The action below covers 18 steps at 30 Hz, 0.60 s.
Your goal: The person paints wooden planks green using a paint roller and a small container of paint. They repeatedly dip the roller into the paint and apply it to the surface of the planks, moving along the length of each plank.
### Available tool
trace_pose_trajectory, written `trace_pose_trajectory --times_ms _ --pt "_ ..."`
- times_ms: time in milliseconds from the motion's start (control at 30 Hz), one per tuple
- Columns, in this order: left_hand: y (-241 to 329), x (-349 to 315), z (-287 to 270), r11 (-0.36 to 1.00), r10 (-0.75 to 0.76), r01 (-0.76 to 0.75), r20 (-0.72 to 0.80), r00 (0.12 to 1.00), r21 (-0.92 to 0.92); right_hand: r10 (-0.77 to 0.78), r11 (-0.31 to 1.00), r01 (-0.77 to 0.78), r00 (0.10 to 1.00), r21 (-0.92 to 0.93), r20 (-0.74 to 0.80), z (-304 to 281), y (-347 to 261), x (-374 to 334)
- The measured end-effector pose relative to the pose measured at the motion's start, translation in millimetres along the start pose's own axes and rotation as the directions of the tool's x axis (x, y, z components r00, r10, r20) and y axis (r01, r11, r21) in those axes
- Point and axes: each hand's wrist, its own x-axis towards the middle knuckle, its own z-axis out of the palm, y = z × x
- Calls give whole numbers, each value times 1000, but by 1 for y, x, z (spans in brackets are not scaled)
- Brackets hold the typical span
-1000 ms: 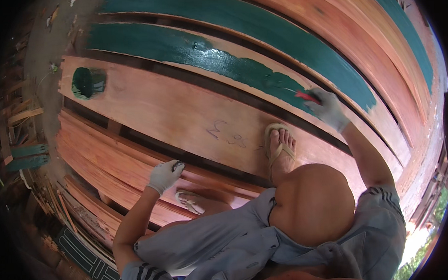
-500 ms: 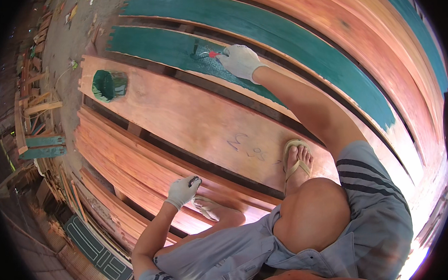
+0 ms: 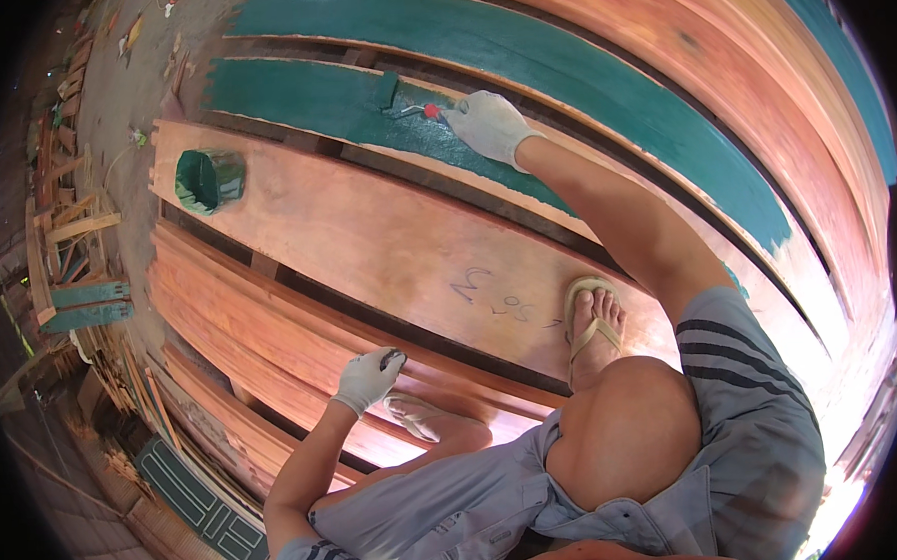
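Observation:
My right hand (image 3: 487, 128), in a white glove, grips a small paint roller (image 3: 431, 111) with a red piece by its handle. The roller's green head rests on a board coated with wet green paint (image 3: 290, 95). My left hand (image 3: 366, 380), also gloved, is curled beside my left foot, above the bare boards. A small dark thing (image 3: 392, 361) shows at its fingers, too small to make out. An open paint container (image 3: 209, 180), green with paint inside, stands at the left end of the bare reddish board (image 3: 366, 224) nearest the painted one.
My sandalled foot (image 3: 596, 324) is on the marked bare board. Dark gaps run between the long boards. Another green-painted board (image 3: 518, 37) lies farther off. Wooden frames (image 3: 76, 226) and scrap stand at the left, with a dark panelled door (image 3: 203, 501) at the lower left.
The view has shifted slightly. The roller has moved a little along the green board with my right hand and now shows more sharply. My left hand stays nearly still.

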Motion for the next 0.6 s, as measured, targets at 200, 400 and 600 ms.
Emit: trace_pose_trajectory --times_ms 200,400,600 --pt "-4 9 0 999 31 -31 0 1000 35 -178 962 161 982 -222 -60 12 26 -6" --pt "1 13 -4 998 48 -48 1 999 27 -421 794 357 907 -492 -22 16 61 -14" --pt "5 12 -8 1000 4 -5 46 999 17 44 997 -45 999 65 17 -21 41 -53"
